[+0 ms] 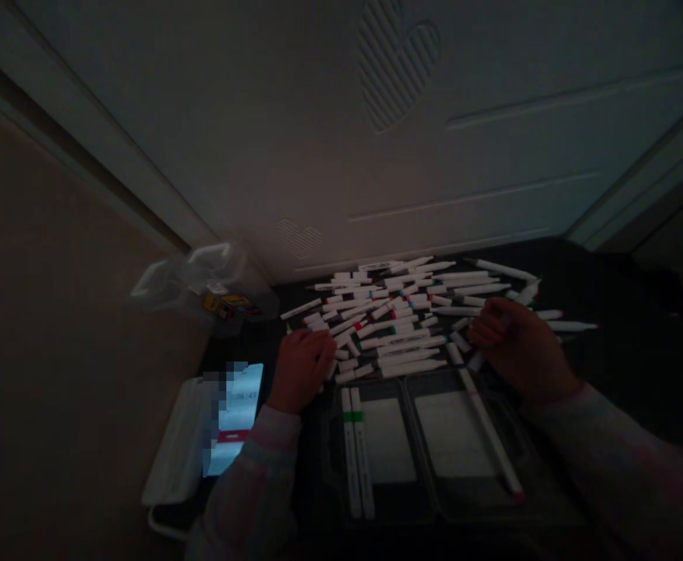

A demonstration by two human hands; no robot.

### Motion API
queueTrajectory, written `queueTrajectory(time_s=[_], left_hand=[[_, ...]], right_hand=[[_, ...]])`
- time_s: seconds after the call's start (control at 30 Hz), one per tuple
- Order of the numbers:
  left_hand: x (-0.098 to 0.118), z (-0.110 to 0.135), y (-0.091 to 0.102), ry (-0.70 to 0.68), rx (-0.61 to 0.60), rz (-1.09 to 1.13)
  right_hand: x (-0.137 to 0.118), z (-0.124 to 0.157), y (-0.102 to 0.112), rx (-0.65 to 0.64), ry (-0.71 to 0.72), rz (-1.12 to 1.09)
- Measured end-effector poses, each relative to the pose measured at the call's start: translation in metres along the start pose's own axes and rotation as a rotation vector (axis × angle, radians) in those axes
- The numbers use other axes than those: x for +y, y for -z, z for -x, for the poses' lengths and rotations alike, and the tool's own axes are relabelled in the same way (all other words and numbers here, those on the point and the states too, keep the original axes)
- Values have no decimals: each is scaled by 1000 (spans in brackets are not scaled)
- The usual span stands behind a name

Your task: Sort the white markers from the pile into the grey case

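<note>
In the dim light a wide heap of white markers and loose caps (400, 343) covers the dark surface in front of me. My left hand (303, 366) rests at the heap's left edge with curled fingers; a small pale tip shows just beyond them, but what they hold is unclear. On the right, my right hand (520, 347) is closed in a pinch around a white marker (477, 360), mostly hidden by the fingers. Nearer to me lies an open clear case (426, 452). Two markers with green bands (356, 452) lie in its left half, and one with a magenta end (493, 436) slants across its right half.
A lit phone (236, 421) lies beside a white box or lid (175, 444) at the left. Behind them stands a clear plastic container (230, 276) with a yellow label. A pale door or panel with raised hearts (397, 66) rises behind the heap.
</note>
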State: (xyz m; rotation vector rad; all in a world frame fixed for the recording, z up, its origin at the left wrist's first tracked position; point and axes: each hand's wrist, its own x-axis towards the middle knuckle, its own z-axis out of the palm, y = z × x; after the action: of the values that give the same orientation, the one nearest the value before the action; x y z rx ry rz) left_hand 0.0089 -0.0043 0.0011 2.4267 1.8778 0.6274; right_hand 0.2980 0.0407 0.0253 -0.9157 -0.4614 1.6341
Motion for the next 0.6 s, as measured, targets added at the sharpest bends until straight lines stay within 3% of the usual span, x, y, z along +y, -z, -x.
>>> queueTrajectory(time_s=[0.33, 0.6], left_hand=[[-2, 1, 0, 9, 19, 7], [-4, 1, -1, 2, 22, 16]], right_hand=[[0, 0, 2, -50, 24, 49], [0, 0, 1, -18, 7, 18]])
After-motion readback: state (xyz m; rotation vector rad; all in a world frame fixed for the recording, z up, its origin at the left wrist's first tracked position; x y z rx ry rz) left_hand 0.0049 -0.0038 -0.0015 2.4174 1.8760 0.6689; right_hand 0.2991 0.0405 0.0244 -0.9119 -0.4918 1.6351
